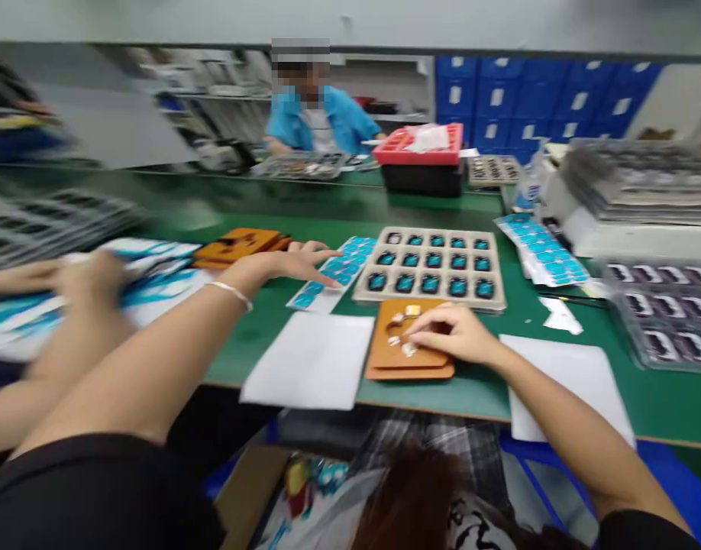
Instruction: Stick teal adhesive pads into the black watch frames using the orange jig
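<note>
While the left hand (pixel 285 263) hovers over the sticker sheet (pixel 353 260), the right hand (pixel 462 332) curls above the orange block (pixel 383 361)

Head view: the left fingers stretch outward; the right fingertips bunch at small white pieces (pixel 408 349) on the block. Whether either hand grips anything, I cannot tell. The block lies near the table's (pixel 525 305) edge, presumably for easy reach; pockets in the tray (pixel 498 289) probably keep dark-and-blue pieces (pixel 431 283) apart.

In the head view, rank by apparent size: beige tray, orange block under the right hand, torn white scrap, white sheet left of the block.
1. Beige tray and white sheet: too alike to rank
2. Orange block, partly covered
3. Torn scrap
</note>
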### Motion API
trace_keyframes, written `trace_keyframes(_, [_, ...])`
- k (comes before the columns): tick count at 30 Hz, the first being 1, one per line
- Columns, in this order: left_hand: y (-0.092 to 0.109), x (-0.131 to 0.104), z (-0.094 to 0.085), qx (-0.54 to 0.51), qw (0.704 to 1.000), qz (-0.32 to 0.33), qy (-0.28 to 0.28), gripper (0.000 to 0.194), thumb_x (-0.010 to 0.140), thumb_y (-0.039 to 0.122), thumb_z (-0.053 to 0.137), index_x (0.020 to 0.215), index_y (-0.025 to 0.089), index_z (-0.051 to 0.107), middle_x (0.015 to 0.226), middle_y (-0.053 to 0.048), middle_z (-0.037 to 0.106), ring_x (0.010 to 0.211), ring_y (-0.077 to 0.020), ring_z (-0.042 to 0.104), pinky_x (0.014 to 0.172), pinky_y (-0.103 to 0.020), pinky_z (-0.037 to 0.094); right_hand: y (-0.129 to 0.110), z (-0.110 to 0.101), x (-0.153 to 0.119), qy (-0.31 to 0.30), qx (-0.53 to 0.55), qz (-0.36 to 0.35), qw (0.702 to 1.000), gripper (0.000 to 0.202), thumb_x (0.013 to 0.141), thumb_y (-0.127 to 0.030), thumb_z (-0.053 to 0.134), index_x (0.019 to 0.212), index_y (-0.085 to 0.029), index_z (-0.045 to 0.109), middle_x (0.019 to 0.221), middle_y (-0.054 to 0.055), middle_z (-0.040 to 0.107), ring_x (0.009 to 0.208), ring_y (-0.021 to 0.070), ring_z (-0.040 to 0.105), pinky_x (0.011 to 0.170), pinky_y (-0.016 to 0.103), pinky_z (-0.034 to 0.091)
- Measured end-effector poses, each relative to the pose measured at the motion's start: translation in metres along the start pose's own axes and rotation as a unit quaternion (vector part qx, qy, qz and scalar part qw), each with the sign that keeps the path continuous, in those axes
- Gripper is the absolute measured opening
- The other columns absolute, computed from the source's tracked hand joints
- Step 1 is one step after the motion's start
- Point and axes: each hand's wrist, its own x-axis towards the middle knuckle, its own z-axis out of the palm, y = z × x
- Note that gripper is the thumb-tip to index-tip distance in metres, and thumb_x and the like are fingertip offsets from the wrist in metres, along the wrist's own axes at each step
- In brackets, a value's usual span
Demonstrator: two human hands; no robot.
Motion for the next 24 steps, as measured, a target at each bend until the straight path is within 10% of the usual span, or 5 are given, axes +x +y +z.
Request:
trace_keyframes(6, [-0.052,-0.039,0.01,0.056,0.985,-0.071,-0.147,0.092,0.048,0.072,0.076,0.128,0.028,0.062,0.144,-0.014,0.045,0.125,-0.0409,0.043,0.107,-0.055,0.034,-0.007,-0.002,-0.003,-0.008,-0.03,0.001,1.0,0.014,0.087,-0.027,0.066,0.085,-0.018,0.077,0.081,0.005,0.078,0.071,0.0164,0.07,0.065,0.026,0.05])
trace_keyframes(24, [-0.104,-0.013,0.03,0.026,0.985,0.034,-0.168,0.045,0.055,0.058,0.082,0.088,0.029,0.073,0.135,-0.003,0.045,0.118,-0.0284,0.039,0.107,-0.038,0.033,-0.006,-0.005,-0.006,-0.02,-0.082,0.024,0.996,0.015,0.089,-0.031,0.066,0.088,-0.022,0.078,0.083,0.003,0.079,0.071,0.0168,0.068,0.066,0.028,0.047])
